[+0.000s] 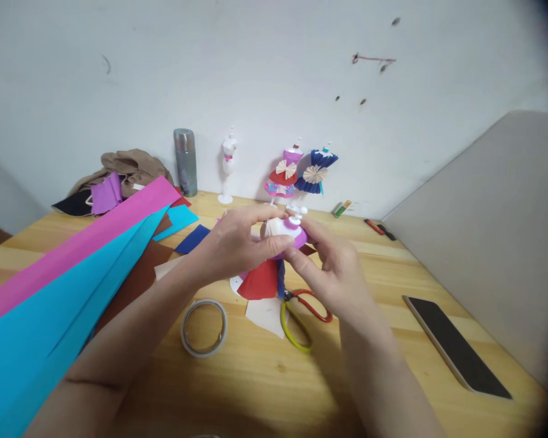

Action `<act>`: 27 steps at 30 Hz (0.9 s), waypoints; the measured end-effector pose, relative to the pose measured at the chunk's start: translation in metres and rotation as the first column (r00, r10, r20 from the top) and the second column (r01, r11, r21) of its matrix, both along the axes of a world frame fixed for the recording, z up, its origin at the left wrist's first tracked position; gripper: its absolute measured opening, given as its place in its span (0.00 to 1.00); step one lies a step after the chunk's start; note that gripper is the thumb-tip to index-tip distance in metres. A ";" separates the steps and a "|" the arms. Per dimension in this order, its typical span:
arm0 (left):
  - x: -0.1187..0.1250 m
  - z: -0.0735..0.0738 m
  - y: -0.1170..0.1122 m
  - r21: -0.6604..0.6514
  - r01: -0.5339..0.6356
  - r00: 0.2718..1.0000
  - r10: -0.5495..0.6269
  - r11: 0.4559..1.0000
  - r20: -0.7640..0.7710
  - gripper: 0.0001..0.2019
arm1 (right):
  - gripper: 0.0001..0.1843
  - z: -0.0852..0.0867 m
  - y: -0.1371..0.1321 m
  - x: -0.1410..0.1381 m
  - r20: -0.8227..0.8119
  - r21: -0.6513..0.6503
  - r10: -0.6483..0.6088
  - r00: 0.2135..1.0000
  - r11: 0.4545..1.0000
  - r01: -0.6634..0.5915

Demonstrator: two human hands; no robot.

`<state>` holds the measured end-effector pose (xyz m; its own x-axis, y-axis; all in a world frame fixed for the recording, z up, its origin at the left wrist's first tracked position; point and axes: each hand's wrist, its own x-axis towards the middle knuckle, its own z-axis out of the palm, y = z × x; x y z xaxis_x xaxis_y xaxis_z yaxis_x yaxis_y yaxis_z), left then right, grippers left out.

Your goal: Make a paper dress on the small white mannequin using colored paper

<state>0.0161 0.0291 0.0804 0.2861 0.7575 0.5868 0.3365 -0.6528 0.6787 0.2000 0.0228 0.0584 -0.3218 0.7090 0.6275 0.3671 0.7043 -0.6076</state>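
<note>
Between my hands a small white mannequin is held tilted, its neck knob toward the top. Purple paper wraps its upper body, and a red paper skirt with a dark blue strip hangs below. My left hand is closed around its left side, thumb laid across the front. From the right, my right hand pinches the purple paper with thumb and fingers. Scissors with one red and one yellow-green handle lie just below, partly on a pale paper scrap. The mannequin's back is hidden.
A tape roll lies near my left forearm. Pink and blue paper sheets cover the left side. Along the wall stand a thermos, a bare mannequin and two dressed mannequins. A phone rests at right.
</note>
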 end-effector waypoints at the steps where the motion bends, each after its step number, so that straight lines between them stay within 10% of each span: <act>1: 0.000 0.000 0.001 -0.023 0.008 1.000 -0.008 1.000 -0.005 0.13 | 0.23 -0.001 0.001 0.000 0.000 0.012 -0.008 1.000 1.000 0.008; 11: 0.001 -0.008 -0.014 0.063 -0.254 0.967 0.254 0.965 0.014 0.17 | 0.23 -0.009 0.006 -0.008 -0.009 0.236 -0.197 0.980 0.952 0.193; 18: 0.006 0.000 -0.025 0.162 -0.356 0.930 0.365 0.920 -0.030 0.09 | 0.26 0.003 -0.017 -0.016 0.211 0.329 -0.161 0.964 0.941 0.085; 27: -0.027 0.010 -0.008 -0.273 0.001 0.993 0.031 0.962 0.115 0.16 | 0.15 0.006 -0.011 -0.004 -0.059 0.263 -0.018 0.998 0.964 0.033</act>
<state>-0.0108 0.0213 0.0900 0.2150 0.8968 0.3868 0.2524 -0.4336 0.8650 0.1961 0.0117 0.0648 -0.2655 0.5237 0.8094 0.3578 0.8331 -0.4217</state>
